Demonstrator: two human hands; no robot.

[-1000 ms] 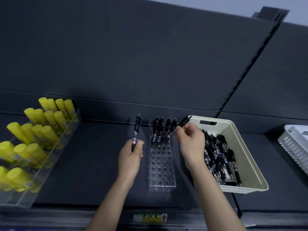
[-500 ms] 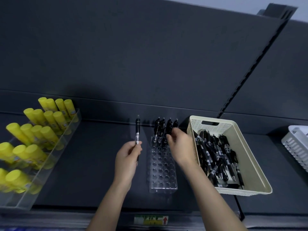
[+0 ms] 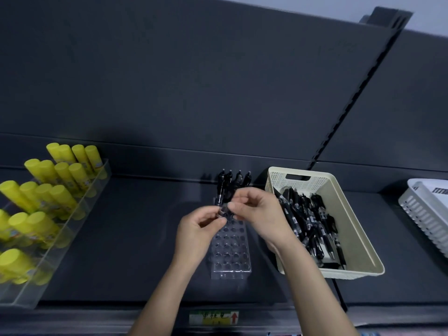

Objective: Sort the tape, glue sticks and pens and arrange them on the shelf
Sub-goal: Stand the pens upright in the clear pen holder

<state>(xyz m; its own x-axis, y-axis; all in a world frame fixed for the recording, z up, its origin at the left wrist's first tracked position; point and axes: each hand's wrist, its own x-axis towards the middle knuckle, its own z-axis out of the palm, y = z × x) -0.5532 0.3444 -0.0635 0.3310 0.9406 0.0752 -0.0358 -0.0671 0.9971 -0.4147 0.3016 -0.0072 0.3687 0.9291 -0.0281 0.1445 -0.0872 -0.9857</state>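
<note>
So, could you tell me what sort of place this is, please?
Probably a stationery shop: dark shelf with a label on its front edge, glue sticks in a clear tray, pens in a holder.

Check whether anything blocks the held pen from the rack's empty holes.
Nothing visible does. The left hand and right hand pinch the pen above the rack; its empty holes lie open below, and the standing pens sit only at its far end.

Left hand (image 3: 196,229) and right hand (image 3: 261,214): bare. Left forearm (image 3: 164,294) and right forearm (image 3: 312,287), entering at 6 o'clock: bare to the frame edge.
</note>
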